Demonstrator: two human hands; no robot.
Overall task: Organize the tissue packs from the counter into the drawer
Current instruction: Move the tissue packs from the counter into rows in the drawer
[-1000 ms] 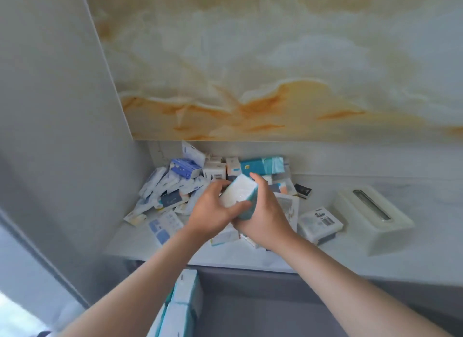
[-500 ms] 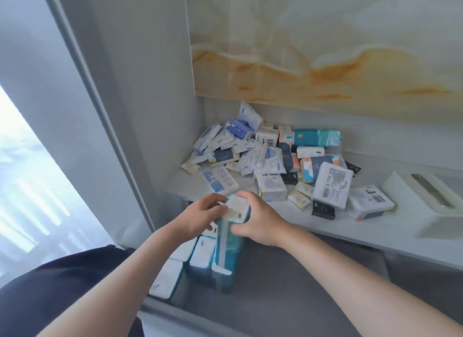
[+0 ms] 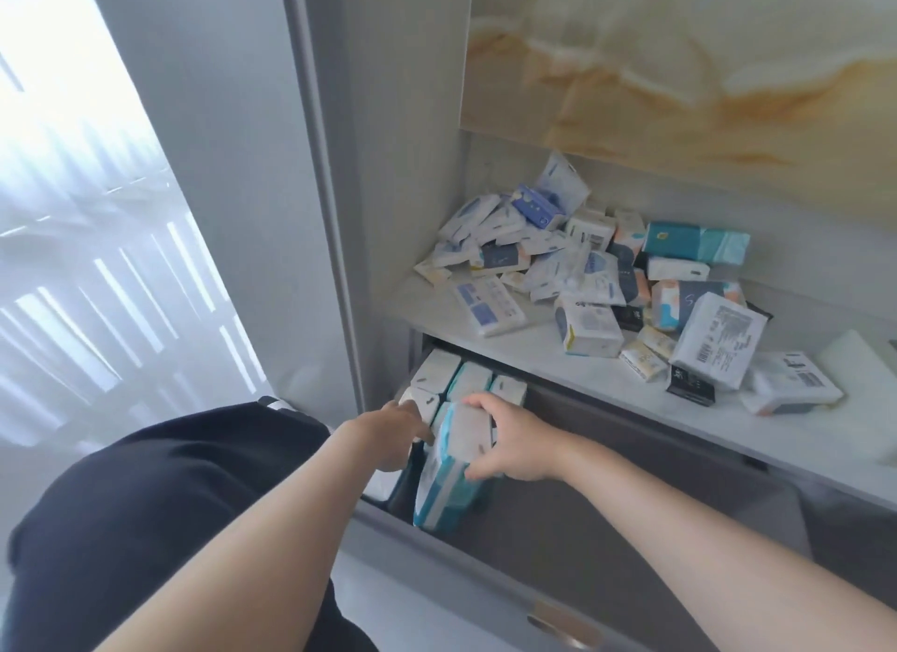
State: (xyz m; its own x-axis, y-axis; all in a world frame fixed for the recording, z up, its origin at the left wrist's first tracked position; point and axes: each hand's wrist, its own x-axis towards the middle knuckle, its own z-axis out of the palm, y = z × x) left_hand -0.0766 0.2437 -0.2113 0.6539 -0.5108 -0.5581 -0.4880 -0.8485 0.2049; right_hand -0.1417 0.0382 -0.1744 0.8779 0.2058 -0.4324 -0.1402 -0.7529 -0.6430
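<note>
A white and teal tissue pack stands on end at the left side of the open grey drawer. My right hand grips its top and right side. My left hand rests against the pack's left side, fingers pressed between it and the white packs that stand in rows at the drawer's back left. On the white counter above lies a loose heap of tissue packs in white, blue, teal and orange wrappers.
A grey cabinet side panel rises left of the drawer. A white tissue box sits at the counter's right edge. A marble-patterned wall backs the counter. The drawer front carries a metal handle. The drawer's right part is bare.
Both hands carried the teal pack from the counter heap down into the drawer and stood it next to the stored packs. The view swung left and down.
</note>
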